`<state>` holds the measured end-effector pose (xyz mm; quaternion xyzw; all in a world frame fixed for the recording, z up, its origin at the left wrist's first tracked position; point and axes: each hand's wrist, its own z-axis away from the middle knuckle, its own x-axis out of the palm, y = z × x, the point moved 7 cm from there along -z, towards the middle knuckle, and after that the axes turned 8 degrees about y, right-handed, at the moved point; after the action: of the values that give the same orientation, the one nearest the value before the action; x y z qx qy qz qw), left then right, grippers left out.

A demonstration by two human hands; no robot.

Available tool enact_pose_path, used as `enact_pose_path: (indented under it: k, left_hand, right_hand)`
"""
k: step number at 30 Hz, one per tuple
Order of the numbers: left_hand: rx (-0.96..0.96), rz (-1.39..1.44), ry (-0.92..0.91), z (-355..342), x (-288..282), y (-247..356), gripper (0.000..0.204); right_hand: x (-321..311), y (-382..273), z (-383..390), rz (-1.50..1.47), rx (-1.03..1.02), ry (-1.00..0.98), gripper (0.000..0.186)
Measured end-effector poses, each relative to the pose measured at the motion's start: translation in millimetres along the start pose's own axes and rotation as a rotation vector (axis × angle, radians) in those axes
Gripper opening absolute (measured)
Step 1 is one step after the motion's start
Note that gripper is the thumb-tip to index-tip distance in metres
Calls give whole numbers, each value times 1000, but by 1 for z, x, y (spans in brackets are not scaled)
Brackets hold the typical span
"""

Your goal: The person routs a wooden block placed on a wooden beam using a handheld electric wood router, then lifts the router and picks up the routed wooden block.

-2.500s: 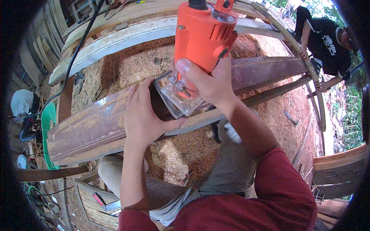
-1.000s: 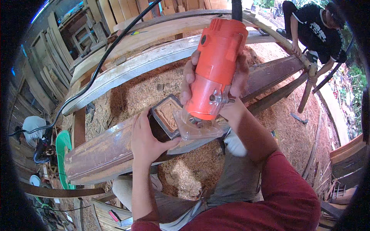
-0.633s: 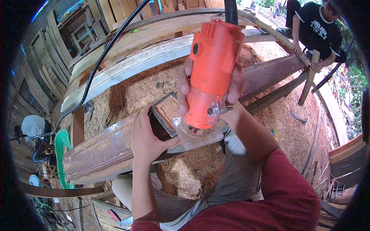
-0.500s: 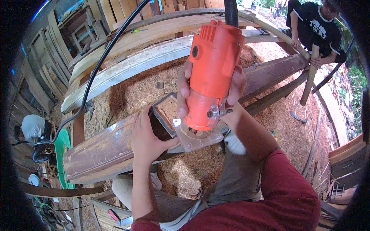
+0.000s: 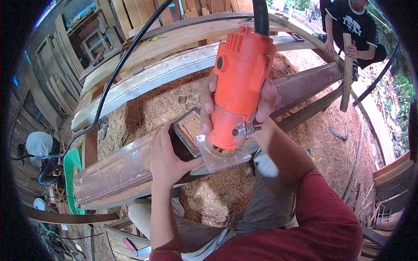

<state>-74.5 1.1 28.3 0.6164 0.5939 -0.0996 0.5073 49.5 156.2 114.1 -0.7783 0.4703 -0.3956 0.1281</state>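
Note:
An orange trim router (image 5: 241,82) with a clear plastic base (image 5: 220,162) is gripped by my right hand (image 5: 267,102), fingers on its left side and thumb on its right. A thick black cord leaves its top. The base sits at the right edge of a dark rectangular wooden box (image 5: 179,147), whose top holds sawdust within a raised rim. My left hand (image 5: 169,158) wraps round the box's near left corner, thumb stretched toward the router base. Beneath lies a long brown wooden beam (image 5: 115,174). The router's bit is mostly hidden.
Long pale planks (image 5: 148,76) run behind the beam. A co-worker (image 5: 352,30) at far right holds a wooden stick (image 5: 346,71). Another person (image 5: 39,145) bends at far left near a green chair (image 5: 72,174). A black cable (image 5: 104,93) hangs at left. Wood shavings cover the ground.
My hands, the router and the box hold nearly the same place. The co-worker's stick has shifted up and left. The whole view has moved slightly.

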Motion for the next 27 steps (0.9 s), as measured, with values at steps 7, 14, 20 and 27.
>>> enact_pose_path:
  k: [7,14,20,27]
  left_hand:
    - [51,17,48,3,-1,-3,124]
    - [34,142,20,0,-2,0,123]
    - [102,196,98,0,-4,7,127]
    - [225,216,248,3,-12,15,127]
  right_hand:
    - [-8,-25,-3,104,-39,72,89]
    - [-26,-59,12,188,-188,217,94]
    - [-32,-74,27,182,-205,385,100]
    - [-47,-90,37,259,-268,520,89]
